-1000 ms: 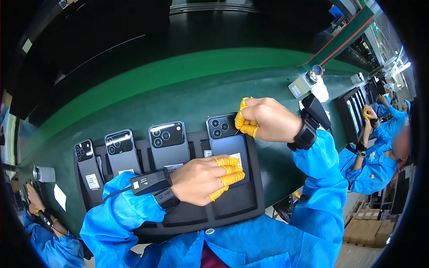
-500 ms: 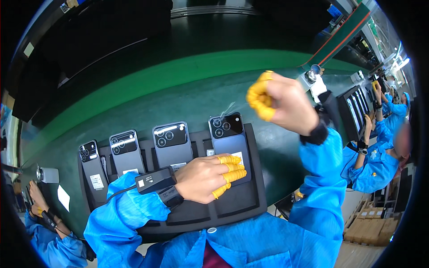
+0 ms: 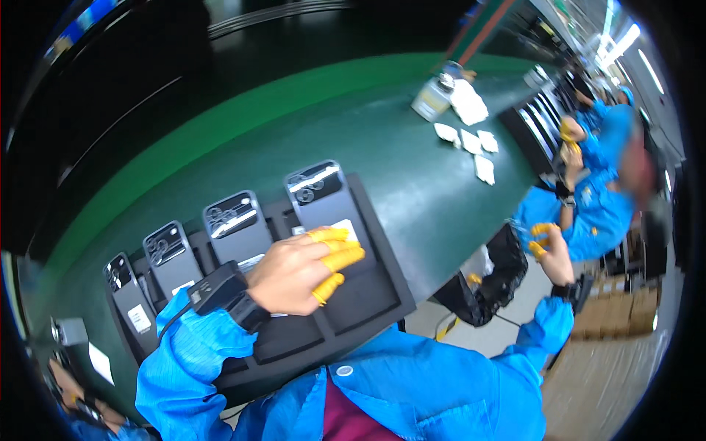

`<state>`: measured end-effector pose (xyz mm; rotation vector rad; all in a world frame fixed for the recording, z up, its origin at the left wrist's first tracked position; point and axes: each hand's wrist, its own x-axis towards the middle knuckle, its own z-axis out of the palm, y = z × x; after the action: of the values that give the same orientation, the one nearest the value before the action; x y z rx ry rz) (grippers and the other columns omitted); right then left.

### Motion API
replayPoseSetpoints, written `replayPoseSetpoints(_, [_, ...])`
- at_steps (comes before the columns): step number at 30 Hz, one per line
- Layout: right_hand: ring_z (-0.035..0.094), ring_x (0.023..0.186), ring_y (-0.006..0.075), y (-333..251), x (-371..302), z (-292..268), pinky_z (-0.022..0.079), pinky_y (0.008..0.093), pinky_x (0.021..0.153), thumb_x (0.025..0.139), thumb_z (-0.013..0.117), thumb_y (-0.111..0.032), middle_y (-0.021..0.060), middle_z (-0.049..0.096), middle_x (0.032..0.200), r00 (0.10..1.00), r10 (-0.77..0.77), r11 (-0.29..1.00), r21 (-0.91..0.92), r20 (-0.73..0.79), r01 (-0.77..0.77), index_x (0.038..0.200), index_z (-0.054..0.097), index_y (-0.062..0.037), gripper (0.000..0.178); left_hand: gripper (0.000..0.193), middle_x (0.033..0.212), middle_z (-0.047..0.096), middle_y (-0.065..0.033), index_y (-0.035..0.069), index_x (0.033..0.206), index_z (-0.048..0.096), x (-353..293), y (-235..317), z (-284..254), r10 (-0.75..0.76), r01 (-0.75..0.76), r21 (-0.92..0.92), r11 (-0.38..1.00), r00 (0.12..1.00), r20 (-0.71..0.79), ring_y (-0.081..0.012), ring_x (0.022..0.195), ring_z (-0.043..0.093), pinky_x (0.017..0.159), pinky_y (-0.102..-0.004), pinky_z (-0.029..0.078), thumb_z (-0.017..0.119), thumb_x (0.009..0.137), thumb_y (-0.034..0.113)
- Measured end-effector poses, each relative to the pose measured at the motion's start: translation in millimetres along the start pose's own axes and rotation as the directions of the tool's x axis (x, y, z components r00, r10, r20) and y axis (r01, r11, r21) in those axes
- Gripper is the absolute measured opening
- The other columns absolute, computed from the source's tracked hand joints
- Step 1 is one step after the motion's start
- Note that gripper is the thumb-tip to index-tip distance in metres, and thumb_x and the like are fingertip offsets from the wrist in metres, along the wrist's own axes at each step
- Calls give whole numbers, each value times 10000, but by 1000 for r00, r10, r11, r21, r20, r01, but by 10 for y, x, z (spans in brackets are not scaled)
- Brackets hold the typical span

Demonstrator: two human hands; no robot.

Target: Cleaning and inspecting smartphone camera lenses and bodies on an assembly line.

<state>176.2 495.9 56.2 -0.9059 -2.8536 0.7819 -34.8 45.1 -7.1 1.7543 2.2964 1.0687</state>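
My left hand (image 3: 294, 273), with yellow finger cots on several fingers, lies across the rightmost smartphone (image 3: 323, 209). Its fingers are stretched over the white label (image 3: 346, 229) on the phone's back and partly hide it. The grey phone rests camera side up in a black tray (image 3: 386, 272). To its left, a second phone (image 3: 239, 224), a third phone (image 3: 173, 257) and a narrower-looking one (image 3: 132, 298) lie in the same tray. Far out to the right, my right hand (image 3: 555, 253) is held off the table with yellow-tipped fingers apart; nothing shows in it.
A black-bagged bin (image 3: 482, 287) stands beside the table's right edge, near my right arm. Crumpled white wipes (image 3: 471, 141) and a bottle (image 3: 432, 99) sit on the green table (image 3: 412, 191). At right a co-worker (image 3: 588, 206) in blue handles another black tray (image 3: 533, 128).
My right hand has swung from above the table down and right, past the table edge, and its curled fingers have opened. My left hand stays on the phone. The view has turned right.
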Motion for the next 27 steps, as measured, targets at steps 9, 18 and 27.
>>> replayPoseSetpoints(9, [658, 812, 210, 701, 239, 355, 508, 315, 729, 871, 692, -159, 128, 688, 934, 966, 150, 985, 119, -213, -127, 1084, 644, 15, 279, 422, 1082, 682, -154, 71, 1161, 677, -23, 44, 10, -22, 22, 22, 1000, 1000, -23, -359, 1100, 620, 990, -443, 481, 717, 741, 52])
replayPoseSetpoints(18, [651, 696, 130, 732, 318, 611, 501, 289, 609, 779, 716, -9, 82, 725, 837, 870, 204, 978, 140, -449, -156, 1288, 624, -112, 527, 419, 1094, 682, -143, 86, 1175, 674, -52, 29, 13, -8, 9, 36, 999, 999, -31, -355, 1092, 624, 982, -438, 485, 712, 758, 61])
replayPoseSetpoints(27, [655, 820, 180, 514, 312, 559, 543, 299, 675, 969, 499, -104, 116, 624, 1221, 961, 214, 645, 764, -173, -6, 1367, 484, -8, 410, 425, 1112, 675, -139, 92, 1189, 667, -54, 5, 15, 3, -2, 32, 999, 999, -32, -353, 1094, 619, 990, -439, 487, 711, 766, 70])
